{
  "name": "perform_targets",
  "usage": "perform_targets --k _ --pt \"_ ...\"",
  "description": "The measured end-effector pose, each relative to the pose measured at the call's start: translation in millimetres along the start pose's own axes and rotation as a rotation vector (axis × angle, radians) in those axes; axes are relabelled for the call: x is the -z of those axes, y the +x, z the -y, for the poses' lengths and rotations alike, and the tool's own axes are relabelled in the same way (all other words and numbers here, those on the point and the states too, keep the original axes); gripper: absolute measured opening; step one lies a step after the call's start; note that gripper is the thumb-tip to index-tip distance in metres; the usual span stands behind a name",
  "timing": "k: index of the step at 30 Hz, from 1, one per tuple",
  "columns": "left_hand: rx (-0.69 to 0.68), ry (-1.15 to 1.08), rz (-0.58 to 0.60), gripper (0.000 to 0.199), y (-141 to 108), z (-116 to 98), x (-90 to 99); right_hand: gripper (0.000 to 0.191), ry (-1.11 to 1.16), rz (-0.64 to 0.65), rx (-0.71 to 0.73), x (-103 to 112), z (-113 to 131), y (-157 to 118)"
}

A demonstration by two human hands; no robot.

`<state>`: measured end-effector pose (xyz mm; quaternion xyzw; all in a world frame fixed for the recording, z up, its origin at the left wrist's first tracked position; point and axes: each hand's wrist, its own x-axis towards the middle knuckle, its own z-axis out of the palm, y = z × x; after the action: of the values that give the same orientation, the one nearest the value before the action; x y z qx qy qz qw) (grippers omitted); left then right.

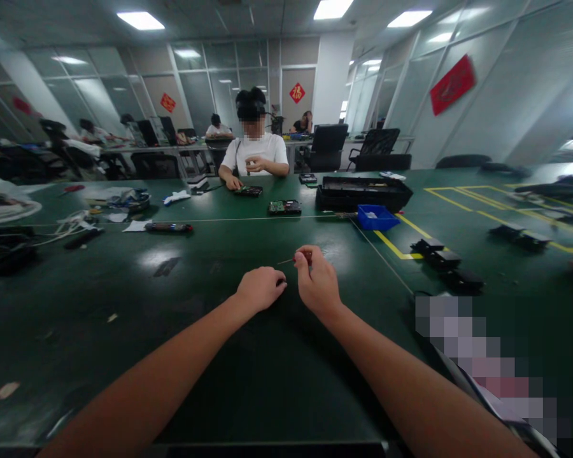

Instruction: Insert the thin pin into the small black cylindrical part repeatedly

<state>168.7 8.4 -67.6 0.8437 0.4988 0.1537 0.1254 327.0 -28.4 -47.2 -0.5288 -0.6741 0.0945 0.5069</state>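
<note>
My right hand (318, 280) is closed around a small screwdriver (285, 261), its thin shaft pointing left and a bit of red handle showing at the fingertips. Just left of it, my left hand (261, 287) is curled above the green tabletop (267, 381), thumb and fingers bent together. A small dark patch shows between those fingers; what it is, if anything, I cannot make out. The two hands are close but apart.
Across the table a person (254, 152) in a white shirt handles a hard drive (249, 191). Another hard drive (285, 207) lies nearer me. A blue bin (377, 217) stands before a long black case (363, 191). Black blocks (445, 259) sit right, a dark cylindrical tool (168, 228) left.
</note>
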Motion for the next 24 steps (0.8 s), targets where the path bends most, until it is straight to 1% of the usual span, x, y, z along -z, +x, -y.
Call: perform_targets --k 1,3,4,7,8,10,12,15,17,22,24 --pt "0.002 -0.056 -0.003 0.025 0 2 2.8 0.023 -0.002 0.001 0.001 0 0 0" --pt "0.036 -0.242 0.008 0.028 0 9 10.9 0.023 -0.006 0.007 0.005 1 0 0" --pt "0.084 -0.367 0.015 0.029 0 14 15.9 0.023 -0.005 0.01 0.003 1 1 0" --pt "0.295 -0.812 -0.002 0.029 -4 34 33.3 0.025 0.002 0.026 -0.01 2 1 0" --pt "0.355 -0.955 -0.022 0.029 -7 42 39.5 0.026 0.007 0.034 -0.016 2 1 0" --pt "0.424 -1.18 -0.084 0.03 -14 61 52.2 0.026 0.02 0.046 -0.025 2 1 -1" --pt "0.472 -1.316 -0.176 0.029 -23 82 64.9 0.025 0.032 0.046 -0.026 2 1 -1" --pt "0.574 -1.399 -0.372 0.018 -41 113 83.0 0.025 0.029 0.044 -0.022 2 1 -1" --pt "0.633 -1.383 -0.485 0.014 -55 133 94.4 0.024 0.02 0.05 -0.025 2 0 -1" --pt "0.753 -1.191 -0.71 0.02 -98 186 120.9 0.024 0.018 0.055 -0.027 1 0 -1" --pt "0.795 -1.13 -0.822 0.023 -117 208 131.8 0.024 0.015 0.06 -0.029 1 0 0"
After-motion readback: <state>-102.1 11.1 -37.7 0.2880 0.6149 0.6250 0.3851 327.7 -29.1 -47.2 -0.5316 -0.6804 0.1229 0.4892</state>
